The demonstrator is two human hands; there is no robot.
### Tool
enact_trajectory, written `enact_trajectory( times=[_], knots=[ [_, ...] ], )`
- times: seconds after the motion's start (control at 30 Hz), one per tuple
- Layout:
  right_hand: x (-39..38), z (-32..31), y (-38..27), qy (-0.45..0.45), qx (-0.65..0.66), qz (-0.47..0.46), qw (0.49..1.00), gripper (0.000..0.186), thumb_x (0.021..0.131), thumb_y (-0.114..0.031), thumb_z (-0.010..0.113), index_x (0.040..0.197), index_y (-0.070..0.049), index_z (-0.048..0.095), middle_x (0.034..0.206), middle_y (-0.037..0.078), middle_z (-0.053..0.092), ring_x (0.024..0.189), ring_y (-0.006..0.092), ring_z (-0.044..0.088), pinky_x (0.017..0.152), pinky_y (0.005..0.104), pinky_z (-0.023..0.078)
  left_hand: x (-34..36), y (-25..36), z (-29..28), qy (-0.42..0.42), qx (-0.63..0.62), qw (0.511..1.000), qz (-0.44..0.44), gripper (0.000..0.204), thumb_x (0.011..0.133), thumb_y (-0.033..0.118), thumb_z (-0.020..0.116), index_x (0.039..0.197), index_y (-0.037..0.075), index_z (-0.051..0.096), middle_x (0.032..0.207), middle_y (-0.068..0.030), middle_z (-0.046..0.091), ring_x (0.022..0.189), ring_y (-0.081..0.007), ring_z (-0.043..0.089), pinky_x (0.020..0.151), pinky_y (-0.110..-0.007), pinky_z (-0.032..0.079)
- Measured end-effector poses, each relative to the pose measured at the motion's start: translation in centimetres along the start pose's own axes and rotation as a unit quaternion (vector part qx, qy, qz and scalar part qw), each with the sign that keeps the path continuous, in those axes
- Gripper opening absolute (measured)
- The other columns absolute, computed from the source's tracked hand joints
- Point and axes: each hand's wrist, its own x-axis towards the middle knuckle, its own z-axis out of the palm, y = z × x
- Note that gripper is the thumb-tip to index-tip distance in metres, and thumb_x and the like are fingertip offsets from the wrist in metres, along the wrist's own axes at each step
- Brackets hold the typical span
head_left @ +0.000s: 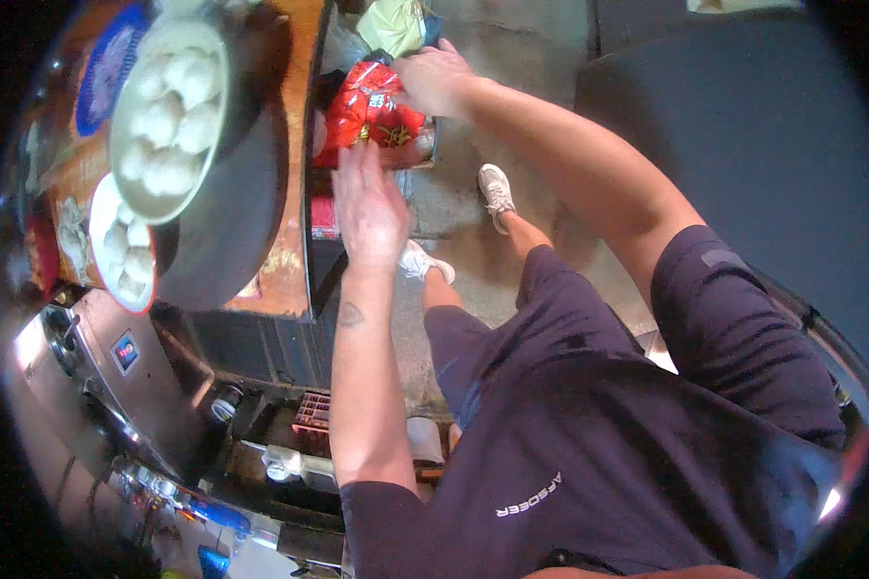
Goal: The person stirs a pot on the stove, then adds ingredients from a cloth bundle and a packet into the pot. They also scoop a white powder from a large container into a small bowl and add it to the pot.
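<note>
A red plastic bag (362,108) with white and yellow print sits on a shelf or stand beside the wooden table's right edge. My left hand (367,207) points away from me, its fingers stretched out and their tips at the bag's near edge. At the bag's right side is my right hand (436,79), slightly blurred, with fingers apart and turned toward the bag. I see nothing held in either hand. Whether the fingers press on the bag or only hover by it, I cannot tell. Just beyond lies a pale yellow-green bag (392,27).
On the wooden table (297,145) at left, a large oval dish (220,125) holds several white round dough-like pieces. A smaller dish (102,227) of similar pieces and a blue basket (89,101) are beside it. A metal appliance (154,362) stands lower left; a dark surface (743,145) lies right.
</note>
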Motion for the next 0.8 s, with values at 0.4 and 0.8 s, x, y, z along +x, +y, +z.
enact_trajectory(
  times=[0.4, 0.8],
  knots=[
    [-4.0, 1.3, -2.2, 0.000, 0.080, -0.267, 0.960, 0.011, 0.077, -0.018, 0.064, 0.081, -0.009, 0.069, 0.079, 0.008, 0.070, 0.081, 0.0282, 0.069, 0.069, 0.0437, 0.055, 3.3, -5.7, 4.7, 0.125, -0.354, 0.866, -0.330, 0.051, 0.099, 0.015, 0.050, 0.148, 0.009, 0.036, 0.141, -0.0159, 0.052, 0.127, -0.0300, 0.054, 0.111, -0.041, 0.039],
    [-5.9, 5.6, -3.5, 0.068, 0.249, -0.225, 0.940, 0.020, 0.080, -0.023, 0.062, 0.089, -0.008, 0.071, 0.092, 0.011, 0.069, 0.096, 0.0316, 0.065, 0.075, 0.0460, 0.053, 1.4, -5.2, 4.2, 0.031, -0.259, 0.904, -0.340, 0.067, 0.067, -0.012, 0.065, 0.130, 0.011, 0.061, 0.142, -0.0169, 0.050, 0.124, -0.0301, 0.054, 0.104, -0.039, 0.046]
  ],
)
